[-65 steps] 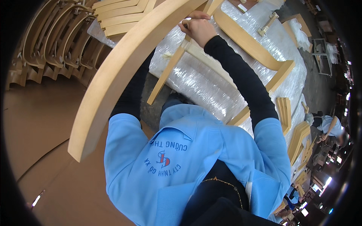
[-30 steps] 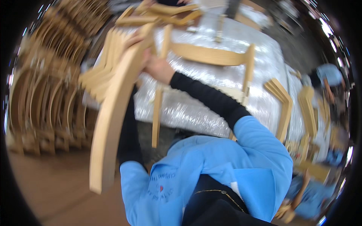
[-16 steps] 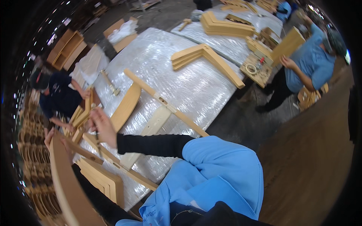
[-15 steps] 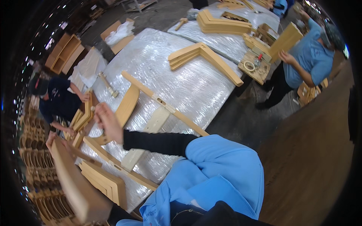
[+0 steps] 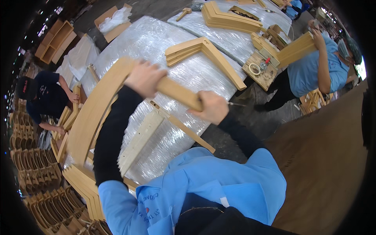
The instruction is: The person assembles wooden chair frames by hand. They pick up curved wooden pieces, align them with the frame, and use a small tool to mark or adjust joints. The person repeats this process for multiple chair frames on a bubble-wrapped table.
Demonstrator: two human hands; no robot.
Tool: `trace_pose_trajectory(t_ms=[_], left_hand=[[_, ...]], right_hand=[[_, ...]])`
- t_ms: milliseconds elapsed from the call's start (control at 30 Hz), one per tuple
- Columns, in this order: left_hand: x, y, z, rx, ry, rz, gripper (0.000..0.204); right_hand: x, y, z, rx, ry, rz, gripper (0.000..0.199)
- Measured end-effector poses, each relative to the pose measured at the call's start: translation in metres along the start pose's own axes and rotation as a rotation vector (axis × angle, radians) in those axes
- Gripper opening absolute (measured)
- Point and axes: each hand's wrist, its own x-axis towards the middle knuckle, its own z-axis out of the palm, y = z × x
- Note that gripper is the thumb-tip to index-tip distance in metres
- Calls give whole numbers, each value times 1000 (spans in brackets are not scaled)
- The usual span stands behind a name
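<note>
A large bent wooden frame part (image 5: pixel 96 111) is held up over the table, its broad curved limb toward the left and a straighter limb toward the right. My left hand (image 5: pixel 145 78) is closed around its upper bend. At the end of the right-hand limb, my right hand (image 5: pixel 211 106) is wrapped round the wood. A thin metal rod (image 5: pixel 237 104) shows beside the right hand; I cannot tell whether the hand holds it. Below lie a narrow slotted rail (image 5: pixel 192 135) and a pale board (image 5: pixel 141 143), touching each other on the plastic-wrapped table (image 5: pixel 145 43).
Angled wooden parts (image 5: pixel 203 49) lie farther back, with another stack (image 5: pixel 84 192) at lower left. A mallet (image 5: pixel 183 14) rests on the far table. One co-worker (image 5: pixel 45 94) handles parts at left; another (image 5: pixel 313 74) lifts a board (image 5: pixel 296 50) at right.
The wooden part has swung up and rightward from the lower left. My left hand rose with it, while my right hand moved right and closed on its other end.
</note>
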Motion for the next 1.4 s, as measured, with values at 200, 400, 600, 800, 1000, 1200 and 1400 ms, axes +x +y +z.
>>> trace_pose_trajectory(t_ms=[200,400,600,800,1000,1200,1400], left_hand=[[82,20,41,-333,593,139,60],[-20,3,124,-652,619,-65,43],[-251,-18,212,-490,611,-903,35],[-449,28,290,-264,986,-1757,27],[-547,69,366,-1,137,-2530,74],[-589,93,431,584,-290,-2211,87],[-585,100,300,8,-8,-2116,74]], right_hand=[[32,132,-11,-198,295,183,61],[110,238,15,-392,94,507,65],[120,316,73,-467,-100,640,69],[118,353,69,-939,-535,608,100],[94,262,130,-758,-18,234,64],[71,138,161,-433,-97,120,46],[70,43,165,-210,-130,73,41]])
